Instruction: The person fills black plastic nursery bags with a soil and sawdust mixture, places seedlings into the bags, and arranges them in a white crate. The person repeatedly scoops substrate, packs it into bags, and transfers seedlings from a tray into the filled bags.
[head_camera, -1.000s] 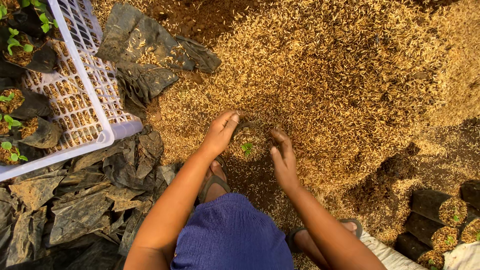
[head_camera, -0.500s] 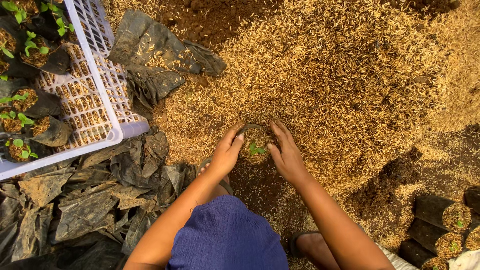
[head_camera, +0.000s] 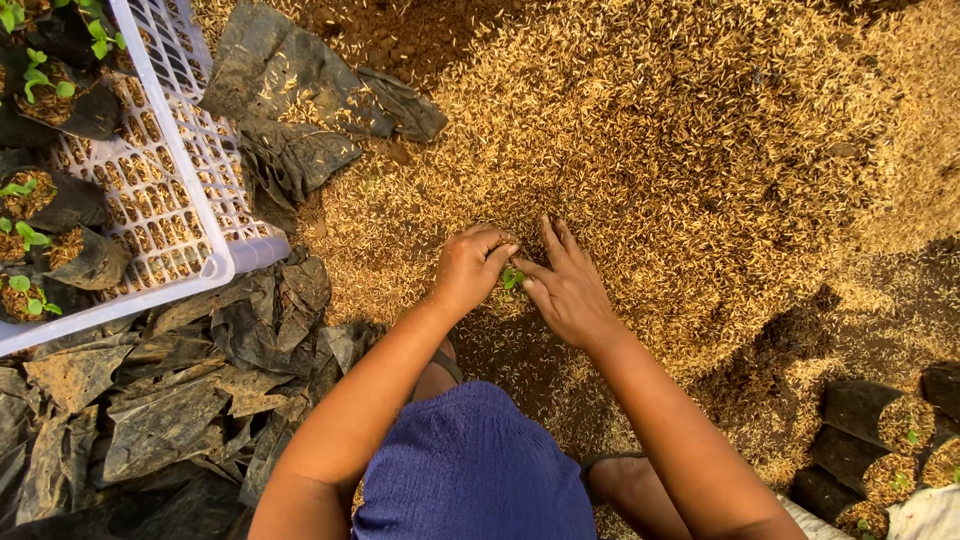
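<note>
A small green seedling (head_camera: 512, 278) stands in a little bag filled with rice husk, at the near edge of a big husk pile (head_camera: 700, 130). My left hand (head_camera: 468, 268) curls around the bag's left side, fingertips bent in next to the seedling. Against the bag's right side presses my right hand (head_camera: 568, 290), thumb beside the seedling and fingers stretched over the husk. The two hands hide most of the bag.
A white plastic crate (head_camera: 190, 190) at the upper left holds several black bags with seedlings (head_camera: 40, 80). Empty black bags (head_camera: 180, 400) lie flat on the ground at left and behind the crate. Filled seedling bags (head_camera: 880, 430) stand at the bottom right. My blue-clad knee (head_camera: 470, 470) is below.
My hands have closed in from either side of the bag. The left fingers have curled in at the seedling. The camera view has shifted slightly.
</note>
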